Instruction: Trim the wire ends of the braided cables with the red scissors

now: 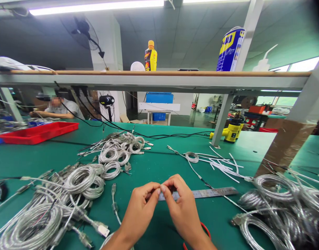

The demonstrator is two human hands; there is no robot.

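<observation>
My left hand and my right hand meet fingertip to fingertip above the green table. Each hand pinches thumb against forefinger; whatever lies between them is too small or hidden. Behind my right hand a steel ruler lies on the table, partly covered by the fingers. Left of my left hand runs a grey cable with a USB plug. A red curved handle shows beside my right wrist, mostly hidden.
Coiled clear-sheathed cables pile up on the left, others on the right. White tube pieces and a single coiled cable lie behind the ruler. A red tray, a yellow heat gun and a shelf post stand further off.
</observation>
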